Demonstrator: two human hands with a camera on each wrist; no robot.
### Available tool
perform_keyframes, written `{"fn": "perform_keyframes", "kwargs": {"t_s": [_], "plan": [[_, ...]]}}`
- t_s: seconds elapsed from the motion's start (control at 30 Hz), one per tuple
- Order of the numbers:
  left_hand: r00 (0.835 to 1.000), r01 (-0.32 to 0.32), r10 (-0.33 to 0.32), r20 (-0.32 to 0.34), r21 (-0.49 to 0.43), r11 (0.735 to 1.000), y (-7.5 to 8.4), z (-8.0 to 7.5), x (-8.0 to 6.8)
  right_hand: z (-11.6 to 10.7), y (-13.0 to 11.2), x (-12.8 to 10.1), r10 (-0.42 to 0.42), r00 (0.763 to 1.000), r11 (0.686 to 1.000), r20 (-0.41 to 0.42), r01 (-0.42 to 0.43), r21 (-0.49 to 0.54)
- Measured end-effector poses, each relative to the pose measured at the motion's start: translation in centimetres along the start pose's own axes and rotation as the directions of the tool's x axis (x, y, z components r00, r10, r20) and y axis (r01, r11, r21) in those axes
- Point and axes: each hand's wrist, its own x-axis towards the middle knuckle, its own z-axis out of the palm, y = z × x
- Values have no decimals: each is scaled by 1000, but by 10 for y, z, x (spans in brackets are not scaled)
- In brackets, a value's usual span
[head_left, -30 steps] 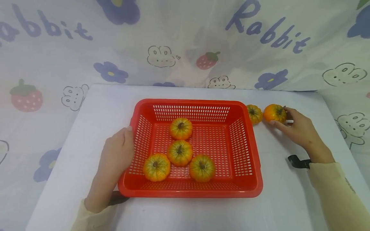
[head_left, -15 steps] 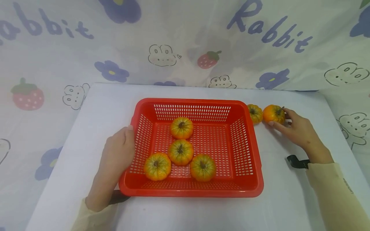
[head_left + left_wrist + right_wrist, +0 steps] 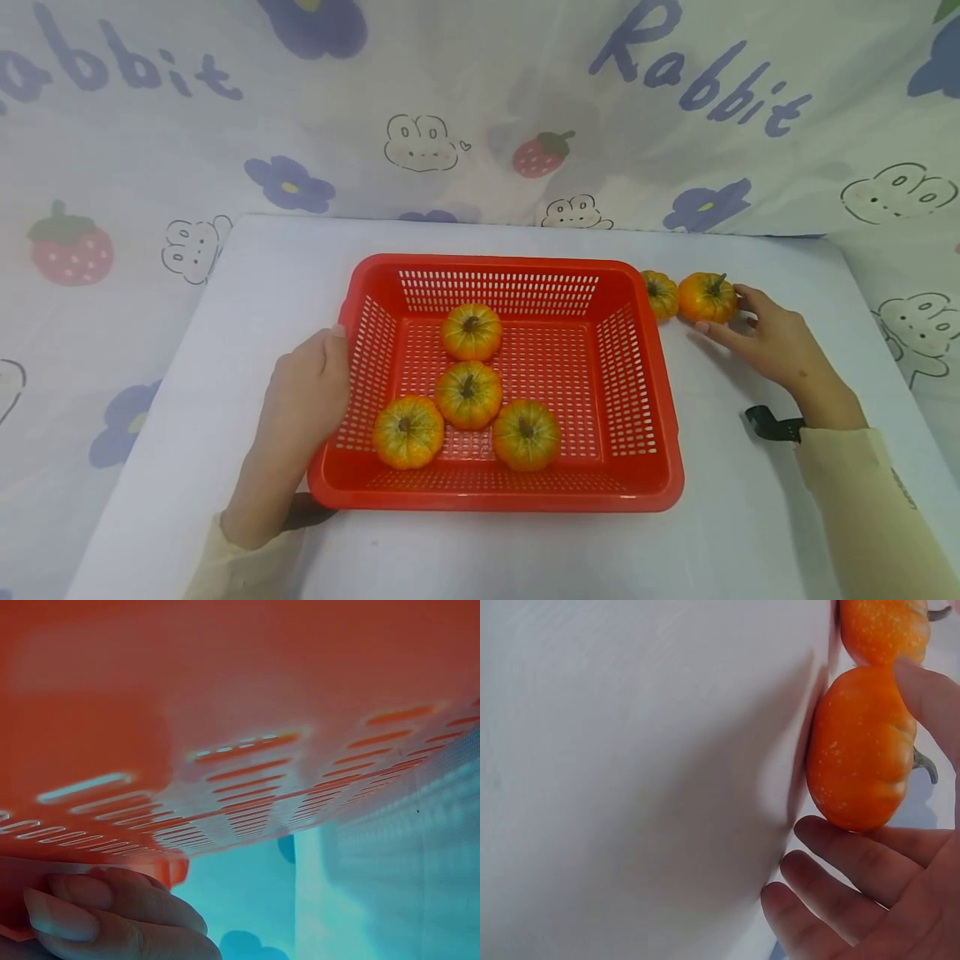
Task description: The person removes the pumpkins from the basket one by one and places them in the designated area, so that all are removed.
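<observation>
1. Plainly, our left hand (image 3: 306,387) is clamped on the left side of the red basket (image 3: 495,502).
2. Inside, to the right of that grip, we see four pumpkins (image 3: 468,396) (stems up).
3. Our right hand (image 3: 780,337) has thumb and fingers apart, around the near side of the outer pumpkin (image 3: 707,298); we cannot tell how firmly they touch.
4. Beyond that grip, the neighbouring pumpkin (image 3: 661,295) sits between outer pumpkin and basket.

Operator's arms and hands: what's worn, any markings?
Left sleeve and right sleeve: beige. Right one has small dark lettering, unreadable. Black curved piece at right wrist; dark piece at left. Left hand and right hand: no gloves.
</observation>
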Motion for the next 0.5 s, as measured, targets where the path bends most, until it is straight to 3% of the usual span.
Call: {"fn": "perform_keyframes", "kwargs": {"t_s": [0.5], "plan": [[1000, 6, -6, 1, -4, 1000, 0, 1, 0, 0, 0, 0, -12, 1000, 1000, 17, 12, -12]]}}
